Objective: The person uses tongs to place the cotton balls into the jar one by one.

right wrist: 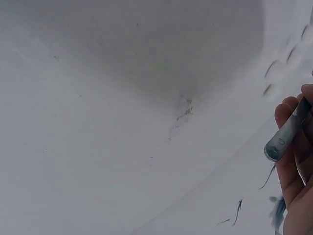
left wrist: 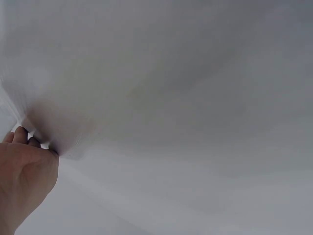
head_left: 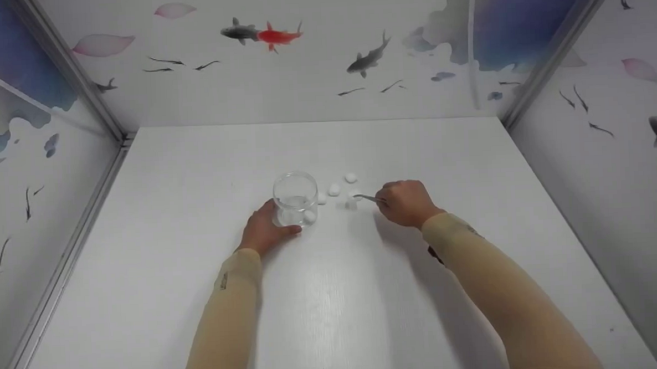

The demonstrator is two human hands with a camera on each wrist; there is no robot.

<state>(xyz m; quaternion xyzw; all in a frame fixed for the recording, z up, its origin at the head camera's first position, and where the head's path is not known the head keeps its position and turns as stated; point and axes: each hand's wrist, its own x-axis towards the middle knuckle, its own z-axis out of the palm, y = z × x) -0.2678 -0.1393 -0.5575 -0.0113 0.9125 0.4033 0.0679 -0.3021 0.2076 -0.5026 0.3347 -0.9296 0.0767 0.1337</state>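
Note:
On the white table stands a clear jar (head_left: pixel 295 191) with at least one white ball (head_left: pixel 309 216) inside near its bottom. My left hand (head_left: pixel 264 230) grips the jar low on its left side, the thumb across the front. In the left wrist view, the left hand (left wrist: pixel 29 169) is at the lower left edge. My right hand (head_left: pixel 410 203) holds a slim metal utensil (head_left: pixel 371 198), tip pointing left toward small white balls (head_left: pixel 334 190). The right wrist view shows its flat, rounded handle end (right wrist: pixel 278 146) in the right hand (right wrist: pixel 298 196). Whether it is tweezers or a spoon, I cannot tell.
Several white balls lie right of the jar, one farther back (head_left: pixel 350 178). White panels with painted fish (head_left: pixel 280 37) and petals enclose the table (head_left: pixel 334 317) at the back and both sides, joined by metal corner strips (head_left: pixel 564 49).

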